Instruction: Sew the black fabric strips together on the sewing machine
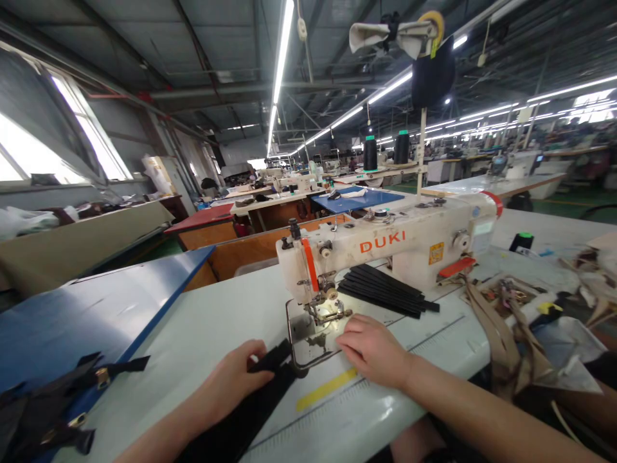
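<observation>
My left hand (240,368) is closed around the end of some black fabric strips (255,402), which hang over the table's front edge. The strip ends lie just left of the needle plate. My right hand (373,352) rests by the plate's right side, fingers curled together; whatever is in them, if anything, is hidden. Between and beyond both hands stands a white sewing machine (385,244) with orange lettering, its presser foot (321,315) lit from above. Under the machine's arm, a fanned bundle of black strips (385,289) lies on the table.
A yellow tape mark (326,390) and a printed ruler run along the front edge. Black pieces with metal buckles (102,378) lie at left, by a blue tabletop (120,315). On the right are beige straps (496,347), a parts tray (513,292) and a black thread cone (522,242).
</observation>
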`<control>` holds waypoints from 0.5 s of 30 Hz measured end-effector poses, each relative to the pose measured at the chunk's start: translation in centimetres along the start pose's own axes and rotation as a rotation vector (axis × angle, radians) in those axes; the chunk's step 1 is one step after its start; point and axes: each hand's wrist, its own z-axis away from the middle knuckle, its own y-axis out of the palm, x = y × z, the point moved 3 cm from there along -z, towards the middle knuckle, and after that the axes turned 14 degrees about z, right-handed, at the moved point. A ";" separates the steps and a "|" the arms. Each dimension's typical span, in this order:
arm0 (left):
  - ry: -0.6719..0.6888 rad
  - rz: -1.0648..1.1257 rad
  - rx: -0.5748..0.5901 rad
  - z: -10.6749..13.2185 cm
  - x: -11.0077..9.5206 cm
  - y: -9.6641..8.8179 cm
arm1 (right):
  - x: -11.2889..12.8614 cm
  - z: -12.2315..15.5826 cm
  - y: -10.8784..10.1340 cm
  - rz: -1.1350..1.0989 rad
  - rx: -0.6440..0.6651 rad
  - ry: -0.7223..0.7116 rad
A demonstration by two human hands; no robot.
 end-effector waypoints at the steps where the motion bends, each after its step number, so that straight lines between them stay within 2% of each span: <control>1: -0.026 0.086 -0.054 -0.4 0.5 -0.4 | -0.7 0.3 -0.3 0.022 0.009 0.050; 4: -0.096 0.351 -0.194 -1.9 1.8 -0.9 | -4.7 1.4 -1.3 0.125 0.034 0.269; 6: -0.115 0.499 -0.269 -2.8 2.1 -0.3 | -8.1 2.3 -2.0 0.213 0.060 0.439; 8: -0.114 0.606 -0.330 -3.5 2.1 0.7 | -11.1 3.1 -2.4 0.281 0.130 0.549; 11: -0.093 0.682 -0.406 -4.1 1.8 2.2 | -13.5 4.0 -2.4 0.311 0.251 0.563; 15: -0.062 0.633 -0.474 -4.0 1.9 2.7 | -14.3 4.5 -2.0 0.297 0.293 0.537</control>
